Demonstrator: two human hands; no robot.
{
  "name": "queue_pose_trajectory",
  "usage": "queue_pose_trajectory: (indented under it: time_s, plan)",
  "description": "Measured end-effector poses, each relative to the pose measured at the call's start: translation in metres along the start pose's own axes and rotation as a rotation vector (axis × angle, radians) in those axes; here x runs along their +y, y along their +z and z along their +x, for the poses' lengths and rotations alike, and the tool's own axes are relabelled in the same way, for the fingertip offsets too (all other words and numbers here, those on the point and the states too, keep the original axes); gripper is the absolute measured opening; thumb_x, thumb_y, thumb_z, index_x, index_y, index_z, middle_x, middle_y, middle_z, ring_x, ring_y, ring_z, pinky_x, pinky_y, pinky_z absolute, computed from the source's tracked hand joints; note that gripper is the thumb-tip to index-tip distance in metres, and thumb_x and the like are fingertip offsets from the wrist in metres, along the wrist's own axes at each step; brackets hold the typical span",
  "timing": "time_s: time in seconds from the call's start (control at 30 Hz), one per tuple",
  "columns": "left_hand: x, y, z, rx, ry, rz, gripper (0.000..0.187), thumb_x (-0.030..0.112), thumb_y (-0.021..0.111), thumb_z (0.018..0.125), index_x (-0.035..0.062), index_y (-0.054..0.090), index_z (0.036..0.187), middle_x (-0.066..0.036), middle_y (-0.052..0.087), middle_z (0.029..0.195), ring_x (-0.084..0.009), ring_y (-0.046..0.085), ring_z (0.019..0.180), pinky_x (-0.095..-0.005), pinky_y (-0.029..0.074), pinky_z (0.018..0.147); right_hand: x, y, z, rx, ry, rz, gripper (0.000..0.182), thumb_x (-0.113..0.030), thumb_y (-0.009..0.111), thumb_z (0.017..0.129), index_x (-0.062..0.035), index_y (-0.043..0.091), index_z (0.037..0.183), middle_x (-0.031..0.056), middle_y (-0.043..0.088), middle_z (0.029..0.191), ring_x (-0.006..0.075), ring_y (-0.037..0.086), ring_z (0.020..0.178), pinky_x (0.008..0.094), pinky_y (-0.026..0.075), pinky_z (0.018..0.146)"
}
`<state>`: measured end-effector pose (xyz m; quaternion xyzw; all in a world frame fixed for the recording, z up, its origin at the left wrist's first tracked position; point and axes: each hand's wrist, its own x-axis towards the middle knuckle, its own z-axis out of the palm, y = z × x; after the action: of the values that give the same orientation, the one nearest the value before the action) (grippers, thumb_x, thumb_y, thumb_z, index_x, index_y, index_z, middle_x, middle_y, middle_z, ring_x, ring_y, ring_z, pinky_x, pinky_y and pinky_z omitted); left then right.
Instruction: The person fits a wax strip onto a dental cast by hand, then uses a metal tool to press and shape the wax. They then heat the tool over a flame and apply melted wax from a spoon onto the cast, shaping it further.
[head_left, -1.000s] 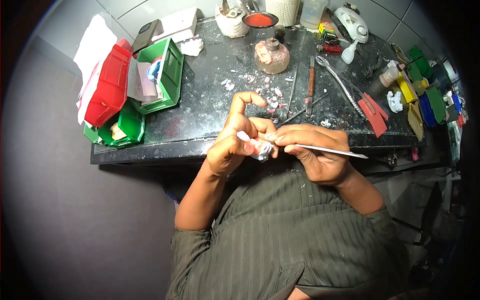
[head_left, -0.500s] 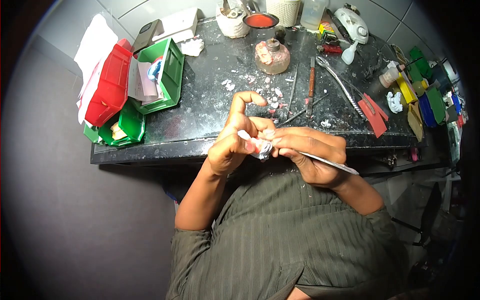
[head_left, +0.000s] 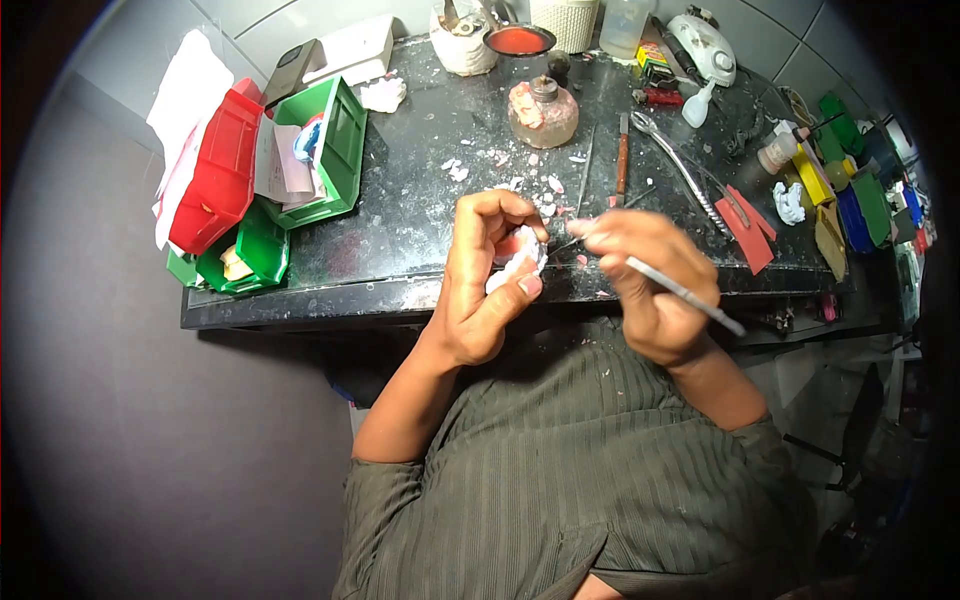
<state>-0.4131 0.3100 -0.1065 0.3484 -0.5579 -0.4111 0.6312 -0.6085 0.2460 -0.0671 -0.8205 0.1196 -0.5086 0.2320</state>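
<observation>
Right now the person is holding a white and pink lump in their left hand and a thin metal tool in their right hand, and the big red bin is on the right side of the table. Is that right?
Not quite. The head view shows the red bin on the left side of the table, beside the green bin. The rest holds: the left hand grips the white and pink lump, and the right hand holds the thin metal tool.

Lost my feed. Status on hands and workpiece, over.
Left hand grips white-and-pink cast. Right hand holds thin metal tool, apart from cast. Nothing between them.
</observation>
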Motion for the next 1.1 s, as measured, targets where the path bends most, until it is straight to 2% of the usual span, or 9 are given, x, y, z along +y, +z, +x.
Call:
queue_pose_trajectory:
  time_s: [0.17, 0.23, 0.47, 0.57, 0.63, 0.77, 0.83, 0.93, 1.1]
  plan:
    - [0.000, 0.000, -0.001, -0.011, 0.032, 0.058, 0.059, 0.018, 0.062, 0.080, 0.0023, 0.035, 0.130, -0.017, 0.049, 0.117, -0.0210, 0.050, 0.106, -0.0358, 0.039, 0.097, -0.001, 0.013, -0.007, -0.060, -0.064, 0.064, 0.016, -0.005, 0.071, 0.092, 0.0046, 0.071, 0.104, 0.0185, 0.073, 0.101, 0.0306, 0.073, 0.094, 0.0357, 0.061, 0.081]
    - [-0.003, -0.002, -0.001, -0.045, 0.094, 0.014, 0.052, 0.009, 0.059, 0.085, 0.0003, 0.036, 0.130, -0.014, 0.048, 0.116, -0.0215, 0.050, 0.107, -0.0358, 0.040, 0.096, -0.002, 0.013, -0.005, -0.074, -0.072, 0.073, 0.016, -0.004, 0.070, 0.092, 0.0060, 0.070, 0.103, 0.0196, 0.073, 0.101, 0.0314, 0.074, 0.094, 0.0358, 0.061, 0.080]
    - [-0.002, -0.002, -0.001, -0.056, 0.102, 0.019, 0.050, 0.007, 0.058, 0.085, 0.0013, 0.034, 0.128, -0.015, 0.048, 0.114, -0.0220, 0.050, 0.104, -0.0367, 0.040, 0.095, -0.002, 0.013, -0.005, -0.089, -0.083, 0.049, 0.016, -0.003, 0.070, 0.091, 0.0068, 0.070, 0.103, 0.0201, 0.073, 0.102, 0.0318, 0.074, 0.095, 0.0356, 0.061, 0.081]
    - [-0.002, 0.000, 0.000, -0.061, 0.123, 0.004, 0.051, 0.005, 0.057, 0.084, 0.0020, 0.032, 0.128, -0.016, 0.049, 0.114, -0.0222, 0.051, 0.105, -0.0370, 0.040, 0.095, -0.001, 0.013, -0.006, -0.094, -0.064, 0.050, 0.016, -0.003, 0.071, 0.090, 0.0059, 0.070, 0.103, 0.0198, 0.073, 0.103, 0.0315, 0.074, 0.096, 0.0355, 0.061, 0.082]
    - [0.000, 0.005, 0.000, 0.001, 0.073, -0.031, 0.058, 0.014, 0.059, 0.077, 0.0043, 0.032, 0.127, -0.019, 0.049, 0.113, -0.0229, 0.050, 0.104, -0.0377, 0.041, 0.095, 0.002, 0.014, -0.008, -0.098, -0.107, -0.007, 0.015, -0.002, 0.071, 0.090, 0.0048, 0.071, 0.103, 0.0192, 0.073, 0.103, 0.0308, 0.074, 0.097, 0.0353, 0.061, 0.082]
    - [0.001, 0.004, -0.001, 0.004, 0.008, -0.079, 0.059, 0.014, 0.059, 0.076, 0.0053, 0.032, 0.127, -0.019, 0.049, 0.114, -0.0238, 0.051, 0.104, -0.0381, 0.041, 0.095, 0.004, 0.016, -0.007, -0.094, -0.150, -0.026, 0.013, -0.003, 0.067, 0.094, 0.0058, 0.069, 0.103, 0.0214, 0.073, 0.102, 0.0320, 0.073, 0.098, 0.0367, 0.061, 0.085]
    - [0.004, 0.005, -0.001, 0.025, -0.075, -0.104, 0.060, 0.013, 0.060, 0.075, 0.0063, 0.031, 0.127, -0.020, 0.050, 0.115, -0.0241, 0.052, 0.104, -0.0382, 0.041, 0.095, 0.008, 0.017, -0.011, -0.062, -0.120, 0.013, 0.015, -0.001, 0.069, 0.091, 0.0050, 0.070, 0.105, 0.0185, 0.073, 0.104, 0.0299, 0.074, 0.099, 0.0343, 0.061, 0.082]
    - [-0.001, 0.003, -0.001, -0.004, 0.015, -0.016, 0.060, 0.011, 0.060, 0.074, 0.0069, 0.030, 0.126, -0.020, 0.051, 0.115, -0.0239, 0.052, 0.103, -0.0383, 0.041, 0.095, 0.006, 0.009, -0.006, 0.030, -0.032, 0.042, 0.013, -0.001, 0.066, 0.094, 0.0054, 0.069, 0.105, 0.0192, 0.073, 0.104, 0.0293, 0.073, 0.100, 0.0347, 0.060, 0.084]
    - [-0.002, 0.003, 0.000, -0.020, 0.051, 0.024, 0.060, 0.009, 0.059, 0.073, 0.0073, 0.028, 0.125, -0.021, 0.052, 0.113, -0.0234, 0.051, 0.102, -0.0379, 0.041, 0.094, 0.009, 0.009, -0.009, -0.003, -0.055, 0.119, 0.018, -0.010, 0.063, 0.099, 0.0059, 0.065, 0.107, 0.0225, 0.072, 0.104, 0.0301, 0.073, 0.100, 0.0358, 0.060, 0.084]
